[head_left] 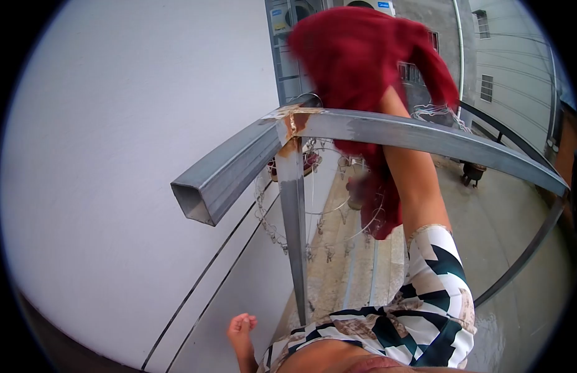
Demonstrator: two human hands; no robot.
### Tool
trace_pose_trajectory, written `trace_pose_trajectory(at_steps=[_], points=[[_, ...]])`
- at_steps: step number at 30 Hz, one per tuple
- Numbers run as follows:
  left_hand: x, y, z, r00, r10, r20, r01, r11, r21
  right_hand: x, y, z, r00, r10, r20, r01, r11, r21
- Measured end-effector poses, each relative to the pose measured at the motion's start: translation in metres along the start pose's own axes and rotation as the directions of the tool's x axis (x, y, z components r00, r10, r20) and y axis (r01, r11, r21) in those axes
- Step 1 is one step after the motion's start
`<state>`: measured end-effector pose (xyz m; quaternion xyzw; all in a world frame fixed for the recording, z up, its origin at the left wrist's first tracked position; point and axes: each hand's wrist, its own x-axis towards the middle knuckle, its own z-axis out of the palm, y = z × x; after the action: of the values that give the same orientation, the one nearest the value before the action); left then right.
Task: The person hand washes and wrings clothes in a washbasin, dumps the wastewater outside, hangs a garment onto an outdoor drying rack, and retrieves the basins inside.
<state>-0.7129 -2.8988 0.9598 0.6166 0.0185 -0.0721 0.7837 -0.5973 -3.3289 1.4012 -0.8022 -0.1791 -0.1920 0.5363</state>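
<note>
A dark red garment, blurred by motion, hangs in the air over and beyond the metal railing, with one sleeve-like part out to the right. My right forearm reaches up past the rail into the cloth. The garment hides my right hand, which appears to hold it up. Low in the view, my left hand is raised near my body beside the white wall, its fingers curled closed and nothing visible in them. Under the rail hangs a round wire drying rack with several metal clips.
A square metal tube rail with rusty welds crosses in front of me; its open tube end juts left. Several wire hangers hang at the right. A white wall borders the left. A dark pot stands on the ground below.
</note>
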Motion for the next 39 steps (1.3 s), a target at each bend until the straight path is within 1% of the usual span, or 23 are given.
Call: trace_pose_trajectory(at_steps=[2, 4, 6, 7, 9, 12, 13, 14, 16, 19, 20, 21, 23, 25, 26, 29, 30, 31, 33, 35, 36, 37, 39], points=[[-0.002, -0.006, -0.003, 0.999, -0.016, -0.029, 0.015, 1.0, -0.015, 0.033, 0.006, 0.006, 0.993, 0.086, 0.081, -0.089, 0.996, 0.032], [-0.011, -0.014, -0.007, 0.998, -0.021, -0.06, 0.021, 1.0, 0.0, 0.044, 0.019, -0.008, 0.986, 0.167, -0.001, -0.167, 0.985, 0.044], [-0.014, -0.023, -0.013, 0.996, -0.008, -0.092, 0.008, 1.0, -0.001, 0.041, 0.037, -0.027, 0.97, 0.198, -0.144, -0.199, 0.98, 0.01], [-0.012, -0.026, -0.017, 0.994, -0.008, -0.108, 0.008, 1.0, -0.001, 0.045, 0.045, -0.036, 0.971, 0.206, -0.119, -0.206, 0.978, 0.018], [-0.011, -0.035, -0.028, 0.989, -0.005, -0.146, 0.005, 1.0, -0.001, 0.049, 0.056, -0.042, 0.958, 0.208, -0.197, -0.233, 0.965, -0.118], [-0.014, -0.036, -0.037, 0.98, -0.026, -0.2, 0.022, 1.0, -0.02, 0.048, 0.064, -0.05, 0.933, 0.241, -0.267, -0.248, 0.969, 0.011], [-0.014, -0.033, -0.037, 0.975, -0.037, -0.219, 0.033, 0.999, -0.023, 0.048, 0.068, -0.055, 0.934, 0.218, -0.283, -0.281, 0.937, -0.207], [-0.011, -0.031, -0.035, 0.98, -0.031, -0.198, 0.028, 0.999, -0.021, 0.05, 0.073, -0.059, 0.938, 0.195, -0.288, -0.306, 0.856, -0.417], [-0.005, -0.028, -0.027, 0.988, -0.022, -0.156, 0.02, 1.0, -0.016, 0.063, 0.093, -0.078, 0.952, 0.182, -0.246, -0.306, 0.577, -0.758], [0.004, -0.019, -0.016, 0.993, -0.038, -0.116, 0.04, 0.999, 0.021, 0.054, 0.079, -0.075, 0.931, -0.038, -0.363, -0.221, 0.732, -0.645], [0.004, -0.015, -0.015, 0.993, -0.041, -0.113, 0.046, 0.998, 0.04, 0.049, 0.084, -0.077, 0.904, -0.17, -0.392, -0.127, 0.768, -0.628], [0.005, -0.016, -0.011, 0.993, -0.044, -0.108, 0.05, 0.997, 0.051, 0.043, 0.086, -0.084, 0.892, -0.244, -0.381, -0.074, 0.752, -0.655], [0.008, -0.025, -0.008, 0.994, -0.048, -0.094, 0.053, 0.997, 0.055, 0.022, 0.09, -0.097, 0.898, -0.211, -0.385, -0.167, 0.648, -0.743], [0.011, -0.029, -0.013, 0.996, -0.055, -0.068, 0.059, 0.997, 0.055, -0.017, 0.101, -0.105, 0.867, -0.25, -0.43, -0.173, 0.658, -0.732], [0.015, -0.027, -0.013, 0.998, -0.035, -0.05, 0.04, 0.995, 0.089, -0.035, 0.105, -0.112, 0.849, -0.274, -0.451, -0.174, 0.661, -0.73], [0.034, -0.004, -0.001, 0.999, 0.04, 0.012, -0.042, 0.982, 0.182, -0.1, 0.177, -0.162, 0.897, -0.356, -0.263, 0.09, 0.729, -0.679], [0.044, 0.012, 0.007, 0.996, 0.074, 0.043, -0.082, 0.976, 0.201, -0.117, 0.148, -0.126, 0.881, -0.047, -0.471, -0.269, 0.768, -0.581], [0.053, 0.034, 0.016, 0.991, 0.113, 0.072, -0.126, 0.968, 0.216, -0.13, 0.109, -0.077, 0.738, 0.252, -0.626, -0.589, 0.694, -0.415], [0.07, 0.064, 0.044, 0.972, 0.165, 0.165, -0.198, 0.957, 0.21, -0.161, 0.137, -0.062, 0.739, 0.234, -0.632, -0.536, 0.772, -0.342], [0.088, 0.095, 0.069, 0.931, 0.211, 0.297, -0.276, 0.941, 0.196, -0.173, 0.145, -0.048, 0.816, 0.239, -0.526, -0.517, 0.707, -0.482], [0.095, 0.108, 0.082, 0.897, 0.229, 0.378, -0.315, 0.931, 0.183, -0.174, 0.172, -0.062, 0.841, 0.207, -0.5, -0.497, 0.661, -0.561], [0.102, 0.12, 0.094, 0.856, 0.246, 0.455, -0.353, 0.92, 0.167, -0.17, 0.175, -0.071, 0.794, 0.228, -0.564, -0.511, 0.754, -0.413], [0.106, 0.135, 0.118, 0.739, 0.286, 0.61, -0.459, 0.876, 0.145, -0.165, 0.165, -0.081, 0.693, 0.275, -0.667, -0.451, 0.886, -0.104]])
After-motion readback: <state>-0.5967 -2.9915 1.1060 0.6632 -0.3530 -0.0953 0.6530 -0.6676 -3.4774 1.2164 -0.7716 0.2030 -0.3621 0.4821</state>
